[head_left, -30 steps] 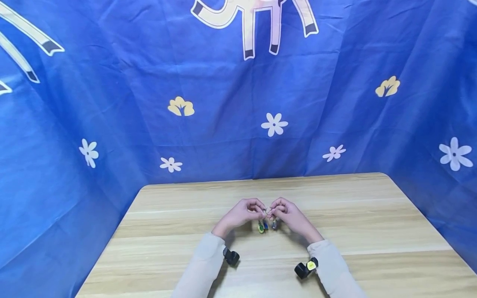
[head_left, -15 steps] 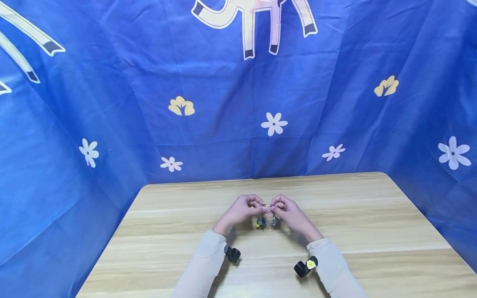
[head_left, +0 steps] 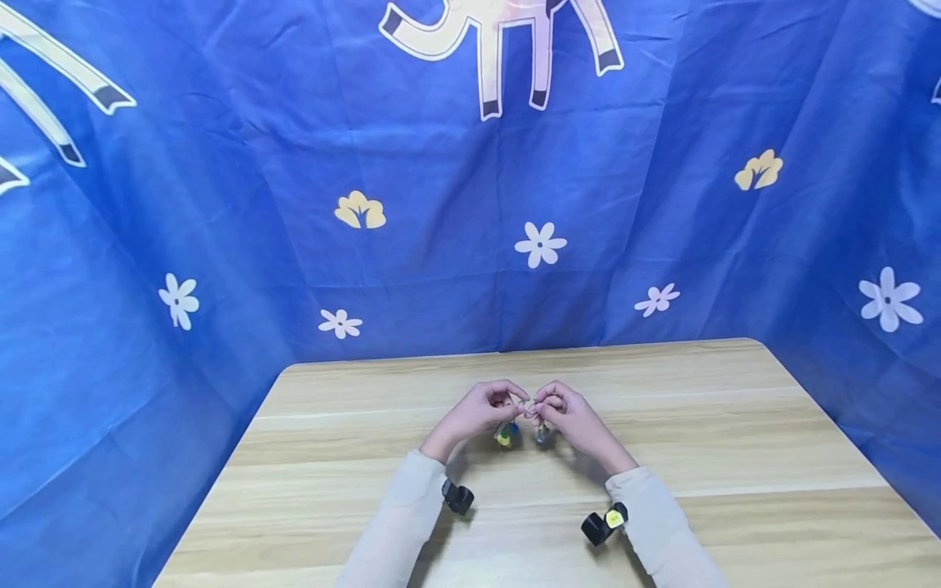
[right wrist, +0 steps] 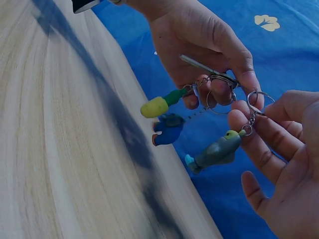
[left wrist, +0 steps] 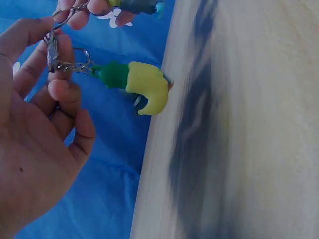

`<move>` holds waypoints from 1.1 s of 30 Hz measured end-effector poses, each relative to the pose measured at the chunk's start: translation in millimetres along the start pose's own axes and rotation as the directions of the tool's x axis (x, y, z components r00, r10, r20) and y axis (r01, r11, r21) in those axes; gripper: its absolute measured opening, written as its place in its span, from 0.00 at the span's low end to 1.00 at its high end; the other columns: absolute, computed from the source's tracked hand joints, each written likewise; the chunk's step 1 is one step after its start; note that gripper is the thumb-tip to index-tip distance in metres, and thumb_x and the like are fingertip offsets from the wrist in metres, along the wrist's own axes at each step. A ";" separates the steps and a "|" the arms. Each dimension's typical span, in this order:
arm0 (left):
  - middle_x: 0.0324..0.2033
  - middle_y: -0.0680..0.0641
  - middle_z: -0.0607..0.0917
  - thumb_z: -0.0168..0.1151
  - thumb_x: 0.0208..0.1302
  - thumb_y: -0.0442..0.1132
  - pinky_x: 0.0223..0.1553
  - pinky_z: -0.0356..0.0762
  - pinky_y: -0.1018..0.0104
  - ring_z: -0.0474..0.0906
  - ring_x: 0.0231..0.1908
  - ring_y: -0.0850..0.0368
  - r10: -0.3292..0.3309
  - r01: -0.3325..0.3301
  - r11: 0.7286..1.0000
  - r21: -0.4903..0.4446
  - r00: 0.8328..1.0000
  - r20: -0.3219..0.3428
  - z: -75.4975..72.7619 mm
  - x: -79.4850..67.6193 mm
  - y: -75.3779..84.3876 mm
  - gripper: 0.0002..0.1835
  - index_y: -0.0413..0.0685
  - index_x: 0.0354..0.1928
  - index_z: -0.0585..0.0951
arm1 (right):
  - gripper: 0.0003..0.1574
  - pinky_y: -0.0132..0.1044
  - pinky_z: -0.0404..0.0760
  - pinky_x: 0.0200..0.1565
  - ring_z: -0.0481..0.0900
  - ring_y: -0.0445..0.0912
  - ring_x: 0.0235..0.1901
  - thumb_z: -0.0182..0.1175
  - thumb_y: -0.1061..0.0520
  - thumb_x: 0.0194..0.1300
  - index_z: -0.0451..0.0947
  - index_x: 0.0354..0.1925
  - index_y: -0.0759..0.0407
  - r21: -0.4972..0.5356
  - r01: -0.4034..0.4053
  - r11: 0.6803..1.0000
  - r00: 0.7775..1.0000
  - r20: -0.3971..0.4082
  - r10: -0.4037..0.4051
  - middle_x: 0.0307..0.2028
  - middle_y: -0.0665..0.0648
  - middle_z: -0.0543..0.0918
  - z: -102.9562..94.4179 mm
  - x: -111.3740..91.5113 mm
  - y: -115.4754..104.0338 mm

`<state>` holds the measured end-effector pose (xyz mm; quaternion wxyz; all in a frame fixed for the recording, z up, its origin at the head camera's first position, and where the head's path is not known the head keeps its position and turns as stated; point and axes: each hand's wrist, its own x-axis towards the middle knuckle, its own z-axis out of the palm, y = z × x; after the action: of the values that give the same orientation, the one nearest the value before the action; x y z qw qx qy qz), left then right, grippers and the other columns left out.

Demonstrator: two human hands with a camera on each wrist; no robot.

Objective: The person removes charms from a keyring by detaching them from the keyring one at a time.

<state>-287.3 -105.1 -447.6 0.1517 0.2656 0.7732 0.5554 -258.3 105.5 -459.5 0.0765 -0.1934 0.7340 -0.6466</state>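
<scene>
At lower centre, the left hand (head_left: pixel 479 412) held a curved yellow-and-green keychain (left wrist: pixel 146 85); the right hand (head_left: pixel 577 420) pinched a silver metal ring (right wrist: pixel 259 91) between its fingers.

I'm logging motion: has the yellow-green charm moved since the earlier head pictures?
Yes: against the central white flower, the yellow-green charm has shifted left and up.

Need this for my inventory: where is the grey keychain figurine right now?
In the right wrist view, right of centre, the grey keychain figurine dangles from the right hand, just below and right of the blue keychain figurine.
</scene>
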 end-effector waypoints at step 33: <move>0.35 0.50 0.81 0.67 0.55 0.30 0.44 0.74 0.68 0.74 0.38 0.61 -0.036 0.037 0.999 0.023 0.999 -0.017 -5.9 -13.5 30.9 0.19 0.37 0.51 0.81 | 0.12 0.32 0.81 0.41 0.82 0.41 0.35 0.53 0.63 0.68 0.67 0.45 0.73 -0.008 0.015 1.000 1.000 0.019 -0.014 0.36 0.66 0.82 -1.6 -5.2 -8.9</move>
<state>-272.0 -110.0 -417.4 0.1523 0.2486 0.7857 0.5456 -252.5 108.2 -451.3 0.0780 -0.2051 0.7345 -0.6422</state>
